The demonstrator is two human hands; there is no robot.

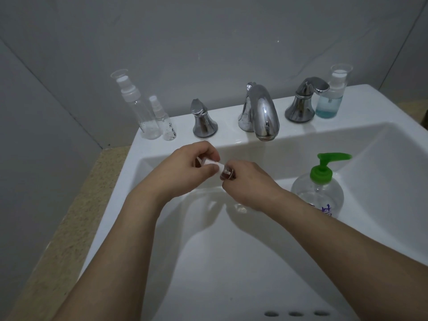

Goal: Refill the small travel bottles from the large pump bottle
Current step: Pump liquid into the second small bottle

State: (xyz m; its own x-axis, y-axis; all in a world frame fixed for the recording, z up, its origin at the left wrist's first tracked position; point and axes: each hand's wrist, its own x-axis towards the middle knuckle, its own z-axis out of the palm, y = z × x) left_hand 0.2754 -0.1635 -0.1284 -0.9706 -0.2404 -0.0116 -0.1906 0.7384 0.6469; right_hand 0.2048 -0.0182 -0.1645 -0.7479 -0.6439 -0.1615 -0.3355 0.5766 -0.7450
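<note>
Fingers (209, 169) hide, perhaps, a travel bottle (223, 171) (pump bottle (320, 188) beside)

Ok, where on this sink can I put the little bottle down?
Free patches: the sink ledge between the left handle and the spout, and the basin floor below your forearms. Crowded: the back left corner with two clear spray bottles, and the right, by the green pump bottle and blue bottle.

Pump bottle (318, 193) beside right forearm; faucet (260, 112) behind.

A bathroom: white sink (231, 262), chrome faucet (261, 112), tiled wall (208, 42).
</note>
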